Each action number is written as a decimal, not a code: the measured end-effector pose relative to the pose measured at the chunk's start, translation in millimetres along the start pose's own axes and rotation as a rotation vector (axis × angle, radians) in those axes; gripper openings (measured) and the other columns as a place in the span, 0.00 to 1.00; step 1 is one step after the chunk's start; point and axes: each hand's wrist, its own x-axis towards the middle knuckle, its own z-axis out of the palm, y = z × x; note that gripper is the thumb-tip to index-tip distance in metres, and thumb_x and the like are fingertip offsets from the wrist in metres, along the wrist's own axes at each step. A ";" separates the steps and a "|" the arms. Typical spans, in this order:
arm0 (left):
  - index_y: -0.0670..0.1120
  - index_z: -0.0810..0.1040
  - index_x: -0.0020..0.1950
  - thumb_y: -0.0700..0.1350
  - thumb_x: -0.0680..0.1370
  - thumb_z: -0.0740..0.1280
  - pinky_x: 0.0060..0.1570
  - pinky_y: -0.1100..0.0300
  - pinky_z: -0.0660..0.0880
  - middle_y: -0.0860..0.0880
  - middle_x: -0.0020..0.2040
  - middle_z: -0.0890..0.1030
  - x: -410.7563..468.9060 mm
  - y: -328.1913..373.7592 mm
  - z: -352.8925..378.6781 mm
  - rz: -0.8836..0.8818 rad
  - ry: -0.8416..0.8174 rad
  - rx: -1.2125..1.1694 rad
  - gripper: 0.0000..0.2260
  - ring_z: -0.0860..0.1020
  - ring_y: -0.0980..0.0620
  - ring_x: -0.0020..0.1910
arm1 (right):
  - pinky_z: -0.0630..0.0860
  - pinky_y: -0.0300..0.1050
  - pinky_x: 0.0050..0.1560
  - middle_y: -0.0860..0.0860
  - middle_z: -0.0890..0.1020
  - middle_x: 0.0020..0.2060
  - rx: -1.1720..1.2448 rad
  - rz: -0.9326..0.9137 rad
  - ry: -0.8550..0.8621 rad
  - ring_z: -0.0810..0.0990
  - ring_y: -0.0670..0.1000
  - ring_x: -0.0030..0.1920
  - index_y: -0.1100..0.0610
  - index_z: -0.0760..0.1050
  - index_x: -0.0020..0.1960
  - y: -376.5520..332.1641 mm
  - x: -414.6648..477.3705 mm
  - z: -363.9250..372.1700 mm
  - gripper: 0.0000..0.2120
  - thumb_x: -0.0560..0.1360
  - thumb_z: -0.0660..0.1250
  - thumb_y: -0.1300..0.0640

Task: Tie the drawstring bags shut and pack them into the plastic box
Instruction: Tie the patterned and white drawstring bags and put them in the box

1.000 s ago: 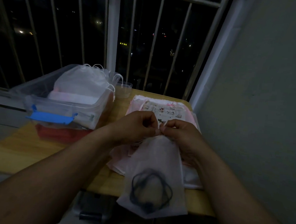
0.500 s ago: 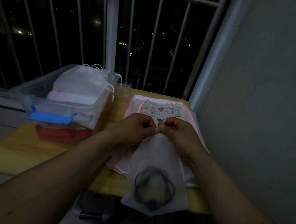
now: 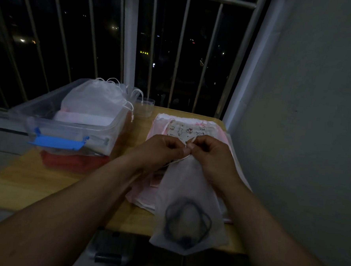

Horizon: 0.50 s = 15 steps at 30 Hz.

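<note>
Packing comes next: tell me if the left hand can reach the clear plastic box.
Probably yes: the clear plastic box sits open left of the left hand, nothing between, though its fingers pinch the cord of the white drawstring bag.

Bare desk (image 3: 33, 186) in front of the plastic box (image 3: 72, 130) leaves me room on the left. Above the box rim heap tied bags (image 3: 94, 101). A clear cup (image 3: 144, 109) sits at the back between box and flat bag pile (image 3: 191, 125). Close right is the wall (image 3: 305, 120), behind are window bars (image 3: 179, 50).

Box (image 3: 72, 126) left of bag pile (image 3: 191, 129)
</note>
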 end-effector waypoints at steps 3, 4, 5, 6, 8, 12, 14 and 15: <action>0.47 0.85 0.44 0.47 0.78 0.74 0.34 0.63 0.73 0.52 0.36 0.83 -0.4 2.1 0.2 0.043 0.014 0.022 0.06 0.78 0.60 0.32 | 0.78 0.44 0.59 0.46 0.87 0.47 0.074 0.066 -0.034 0.84 0.44 0.52 0.54 0.85 0.48 -0.3 -0.3 -4.2 0.05 0.80 0.71 0.58; 0.46 0.84 0.45 0.47 0.79 0.74 0.34 0.64 0.73 0.53 0.36 0.83 -0.3 2.5 -0.9 0.060 0.009 0.049 0.06 0.78 0.61 0.32 | 0.79 0.46 0.60 0.48 0.88 0.47 0.107 0.092 -0.055 0.85 0.46 0.52 0.55 0.85 0.47 -0.4 -0.7 -5.6 0.05 0.80 0.71 0.58; 0.46 0.84 0.46 0.48 0.79 0.73 0.36 0.64 0.74 0.52 0.38 0.84 -0.1 2.7 -2.7 0.078 0.004 0.100 0.06 0.78 0.61 0.34 | 0.79 0.46 0.59 0.49 0.87 0.46 0.128 0.107 -0.075 0.85 0.48 0.50 0.56 0.85 0.47 -0.1 -1.0 -7.2 0.06 0.80 0.71 0.58; 0.47 0.84 0.46 0.48 0.79 0.73 0.39 0.63 0.75 0.52 0.40 0.84 0.6 2.5 -4.5 0.101 0.003 0.176 0.06 0.79 0.60 0.37 | 0.78 0.45 0.57 0.49 0.87 0.45 0.132 0.109 -0.085 0.84 0.47 0.48 0.56 0.85 0.46 0.5 -1.2 -7.7 0.06 0.80 0.71 0.58; 0.48 0.83 0.46 0.50 0.80 0.71 0.43 0.61 0.76 0.52 0.43 0.84 2.2 1.3 -4.8 0.139 0.021 0.331 0.07 0.80 0.58 0.41 | 0.76 0.39 0.52 0.48 0.87 0.44 0.046 0.078 -0.082 0.83 0.43 0.46 0.56 0.85 0.47 0.2 -1.9 -7.2 0.05 0.80 0.71 0.59; 0.43 0.78 0.46 0.49 0.82 0.67 0.33 0.67 0.66 0.50 0.38 0.78 2.7 -0.5 5.9 0.171 0.098 0.562 0.10 0.72 0.57 0.34 | 0.72 0.29 0.46 0.46 0.85 0.42 -0.174 -0.033 -0.045 0.80 0.39 0.44 0.53 0.81 0.45 -1.1 -1.8 0.5 0.04 0.79 0.71 0.58; 0.44 0.76 0.46 0.49 0.82 0.66 0.31 0.65 0.63 0.51 0.37 0.76 2.4 -0.4 8.5 0.182 0.131 0.596 0.10 0.71 0.58 0.33 | 0.70 0.26 0.44 0.45 0.84 0.42 -0.238 -0.077 -0.024 0.79 0.37 0.44 0.51 0.80 0.45 -1.0 -1.4 3.9 0.05 0.79 0.70 0.58; 0.44 0.76 0.46 0.49 0.82 0.66 0.31 0.65 0.62 0.52 0.37 0.76 2.2 0.1 8.9 0.186 0.139 0.602 0.10 0.71 0.58 0.33 | 0.70 0.25 0.44 0.44 0.83 0.42 -0.250 -0.091 -0.015 0.79 0.37 0.44 0.51 0.79 0.45 -0.5 -1.3 4.9 0.05 0.80 0.70 0.58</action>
